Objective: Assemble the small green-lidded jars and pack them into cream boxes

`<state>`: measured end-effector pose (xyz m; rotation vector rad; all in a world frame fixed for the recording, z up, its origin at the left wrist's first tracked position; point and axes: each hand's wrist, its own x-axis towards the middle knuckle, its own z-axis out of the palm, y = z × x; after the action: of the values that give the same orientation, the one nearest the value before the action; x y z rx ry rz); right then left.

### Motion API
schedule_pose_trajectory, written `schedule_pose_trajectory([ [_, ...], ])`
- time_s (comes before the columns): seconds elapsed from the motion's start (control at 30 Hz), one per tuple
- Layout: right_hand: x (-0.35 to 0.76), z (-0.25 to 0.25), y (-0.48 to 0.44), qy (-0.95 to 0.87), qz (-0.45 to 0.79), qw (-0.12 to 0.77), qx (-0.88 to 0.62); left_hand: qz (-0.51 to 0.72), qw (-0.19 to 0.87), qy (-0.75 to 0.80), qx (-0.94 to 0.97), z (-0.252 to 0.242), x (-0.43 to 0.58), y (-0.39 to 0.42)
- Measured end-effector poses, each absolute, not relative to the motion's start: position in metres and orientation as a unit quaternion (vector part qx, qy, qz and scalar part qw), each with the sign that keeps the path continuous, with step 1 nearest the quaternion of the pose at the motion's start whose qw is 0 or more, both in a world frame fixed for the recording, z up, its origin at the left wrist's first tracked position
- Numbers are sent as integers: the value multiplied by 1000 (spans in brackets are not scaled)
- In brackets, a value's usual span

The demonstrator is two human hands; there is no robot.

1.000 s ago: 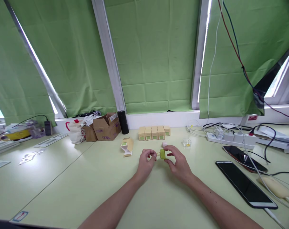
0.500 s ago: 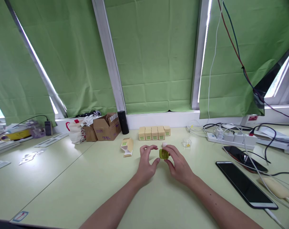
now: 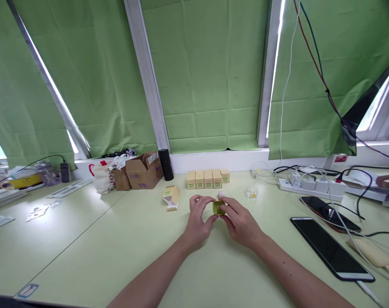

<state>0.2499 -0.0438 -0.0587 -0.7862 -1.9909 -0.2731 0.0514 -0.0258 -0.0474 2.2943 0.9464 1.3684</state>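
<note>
A small olive-green square case is held up just above the table, its hollow-looking face towards me. My left hand pinches it at the left, fingers on the top edge and thumb at the bottom. My right hand is closed at its right side, with a fingertip reaching over the face; what that finger touches inside is too small to tell. Just behind the case lies a small pale pink piece, partly hidden by my right fingers. To the left rests an opened yellow carton with its flap out.
Several small yellow boxes stand in a row at the back. A clear plastic piece lies right of my hands. Phones, cables and a power strip fill the right. Another person's hand shows at the right edge.
My left hand has closed onto the case, which has shifted slightly left. A right fingertip now reaches over its face. Another person's hand has come into view at the far right.
</note>
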Motion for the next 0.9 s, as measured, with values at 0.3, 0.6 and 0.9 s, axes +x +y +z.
schedule_pose_trajectory([
  [0.3, 247, -57, -45, -817, -126, 461, -323, 489, 123, 312, 806, -48, 51, -26],
  [0.6, 247, -60, -42, -824, -137, 449, -316, 490, 87, 297, 815, -49, 50, -26],
  [0.9, 248, -60, -42, -815, -117, 469, -319, 493, 86, 300, 812, -49, 50, -25],
])
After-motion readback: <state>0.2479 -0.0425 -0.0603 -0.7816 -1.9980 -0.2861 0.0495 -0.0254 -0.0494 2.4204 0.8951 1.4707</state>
